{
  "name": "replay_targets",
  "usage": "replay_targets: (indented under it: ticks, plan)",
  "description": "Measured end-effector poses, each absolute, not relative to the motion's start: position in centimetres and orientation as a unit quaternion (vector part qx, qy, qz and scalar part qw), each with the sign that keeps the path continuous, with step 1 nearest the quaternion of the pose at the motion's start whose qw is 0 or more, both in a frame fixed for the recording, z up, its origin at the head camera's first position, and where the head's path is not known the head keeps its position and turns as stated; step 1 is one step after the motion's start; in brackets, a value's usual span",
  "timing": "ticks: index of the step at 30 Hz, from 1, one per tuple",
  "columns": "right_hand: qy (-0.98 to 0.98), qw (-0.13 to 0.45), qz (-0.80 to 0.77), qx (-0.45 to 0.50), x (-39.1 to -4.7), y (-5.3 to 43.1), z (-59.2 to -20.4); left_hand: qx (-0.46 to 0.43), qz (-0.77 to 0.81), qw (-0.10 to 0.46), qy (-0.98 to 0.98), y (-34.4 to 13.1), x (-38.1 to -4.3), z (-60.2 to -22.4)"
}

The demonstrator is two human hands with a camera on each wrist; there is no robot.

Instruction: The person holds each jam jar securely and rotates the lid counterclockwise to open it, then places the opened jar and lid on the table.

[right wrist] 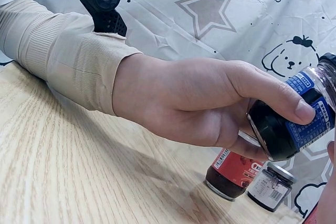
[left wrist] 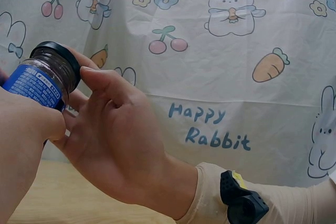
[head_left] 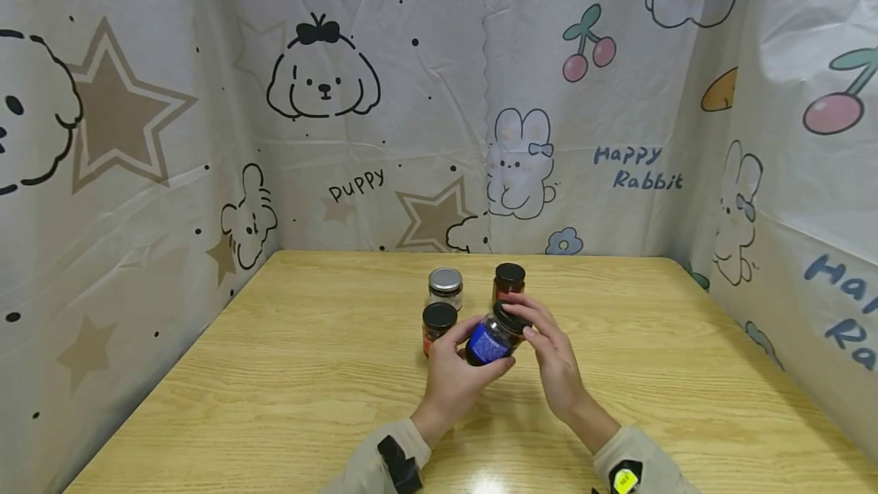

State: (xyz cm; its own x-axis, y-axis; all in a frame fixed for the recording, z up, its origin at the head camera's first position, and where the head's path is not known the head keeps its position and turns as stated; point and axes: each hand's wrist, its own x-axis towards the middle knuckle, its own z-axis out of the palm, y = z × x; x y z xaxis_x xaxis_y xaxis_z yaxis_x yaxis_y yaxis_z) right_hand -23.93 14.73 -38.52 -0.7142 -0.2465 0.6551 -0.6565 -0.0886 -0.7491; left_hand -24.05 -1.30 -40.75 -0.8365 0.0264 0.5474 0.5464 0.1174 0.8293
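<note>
While left hand [head_left: 453, 381] grips jar [head_left: 488, 343] — right hand [head_left: 559, 372] pinches lid [head_left: 511, 322] | jar tilted between them

Around the Silver-Lidded Jar [head_left: 446, 292]

Beneath that jar we see a wooden table [head_left: 309, 372]; just in front of it, one black-lidded jar [head_left: 440, 316]; to its right, another black-lidded jar [head_left: 510, 277]; and behind it we read "Puppy" and "Happy Rabbit" on a pale printed curtain [head_left: 425, 59].
</note>
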Motion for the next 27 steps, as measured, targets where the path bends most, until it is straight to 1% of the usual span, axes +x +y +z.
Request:
replay_targets:
  ticks: [3, 10, 19, 27]
  plan:
    - [-0.652, 0.16, 0.654, 0.348, -23.9, 14.7, -38.4, -0.202, -0.634, 0.205, -0.718, -1.3, -24.0, -40.7]
    - [-0.663, 0.187, 0.641, 0.338, -23.9, 14.3, -38.2, -0.202, -0.632, 0.199, -0.721, -1.5, -21.9, -37.9]
    - [-0.695, 0.205, 0.628, 0.285, -22.6, 12.7, -36.7, -0.208, -0.626, 0.202, -0.724, -1.6, -21.9, -37.9]
    - [-0.687, 0.219, 0.634, 0.28, -22.3, 12.6, -36.5, -0.221, -0.63, 0.199, -0.717, -1.4, -21.8, -38.1]
